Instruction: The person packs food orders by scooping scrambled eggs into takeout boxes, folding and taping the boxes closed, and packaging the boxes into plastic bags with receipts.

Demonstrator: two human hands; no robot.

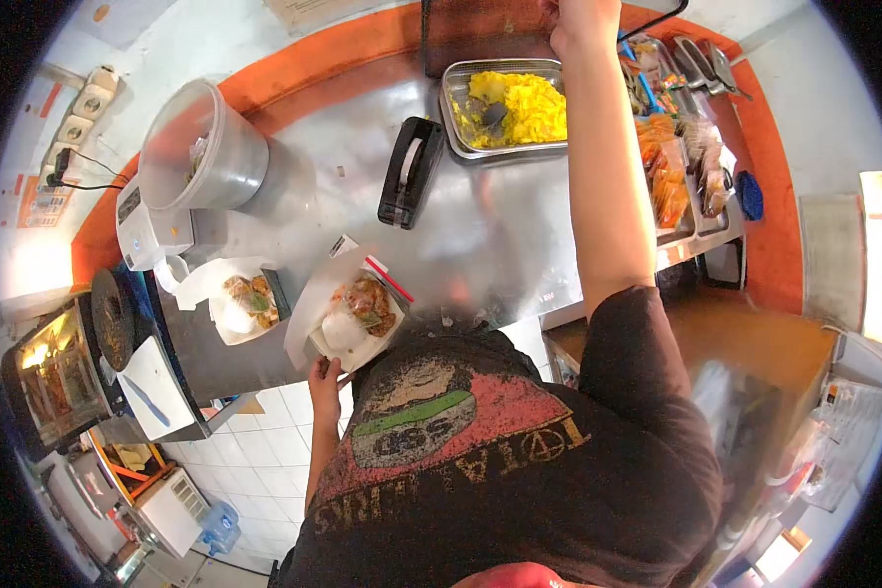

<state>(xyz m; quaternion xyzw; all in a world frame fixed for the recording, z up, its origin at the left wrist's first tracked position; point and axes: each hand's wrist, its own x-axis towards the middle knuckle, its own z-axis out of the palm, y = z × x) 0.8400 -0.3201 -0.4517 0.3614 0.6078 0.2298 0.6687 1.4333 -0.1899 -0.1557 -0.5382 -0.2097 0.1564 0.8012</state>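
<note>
My left hand (326, 382) grips the near corner of an open white takeaway box (307, 318) at the counter's front edge. Inside the box lie a mound of white rice (343, 331) and browned pieces of food in sauce (367, 302). My right arm stretches far forward over the counter. At the top edge of the view my right hand (570, 27) is partly cut off, so its fingers and anything in them are hidden. It is above a metal tray (453, 122) of yellow food, probably scrambled egg (519, 103), with a dark spoon-like utensil in it.
A second open takeaway box (227, 318) with food stands left. Behind it are a clear plastic tub (206, 147) and a white device (152, 230). A black tape dispenser (410, 174) lies mid-counter. Trays of orange packets (664, 181) stand right; a knife (147, 397) rests on a white board (167, 377).
</note>
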